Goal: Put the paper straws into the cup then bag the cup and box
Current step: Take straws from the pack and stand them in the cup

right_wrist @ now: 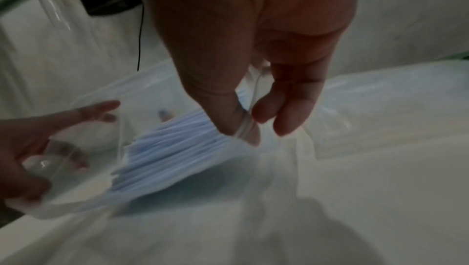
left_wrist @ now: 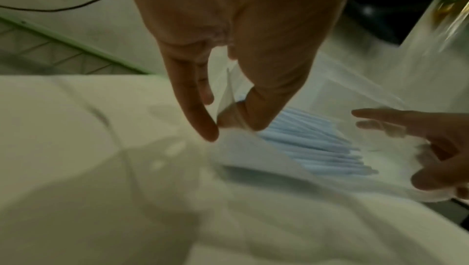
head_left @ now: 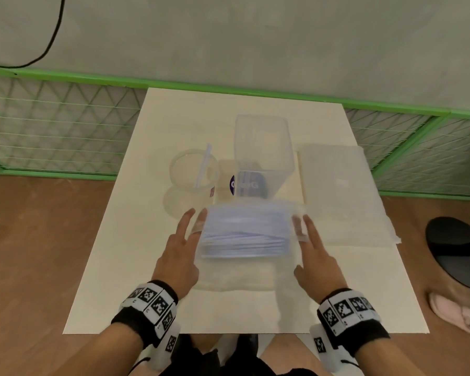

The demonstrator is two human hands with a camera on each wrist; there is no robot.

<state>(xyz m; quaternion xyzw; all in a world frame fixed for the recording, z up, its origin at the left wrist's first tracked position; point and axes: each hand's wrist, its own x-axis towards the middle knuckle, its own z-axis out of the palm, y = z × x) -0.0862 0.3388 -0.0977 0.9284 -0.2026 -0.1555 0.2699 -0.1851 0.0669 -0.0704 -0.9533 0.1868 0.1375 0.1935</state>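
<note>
A clear plastic packet of pale blue paper straws [head_left: 244, 236] hangs blurred above the white board, held between both hands. My left hand [head_left: 198, 226] pinches its left edge, with thumb and finger on the plastic [left_wrist: 228, 122]. My right hand [head_left: 299, 226] pinches the right edge [right_wrist: 247, 126]. A clear cup [head_left: 193, 169] stands at the back left with one straw [head_left: 204, 166] in it. A clear upright box [head_left: 261, 150] stands behind the packet, with a purple-labelled item [head_left: 244, 184] at its base. A flat clear bag [head_left: 342, 191] lies to the right.
The white board [head_left: 136, 280] lies on a brown floor. A green mesh fence [head_left: 60, 126] runs behind it, with a black cable [head_left: 55, 31] on the wall. At the right edge are a black object [head_left: 456, 251] and a pink shoe [head_left: 456, 310].
</note>
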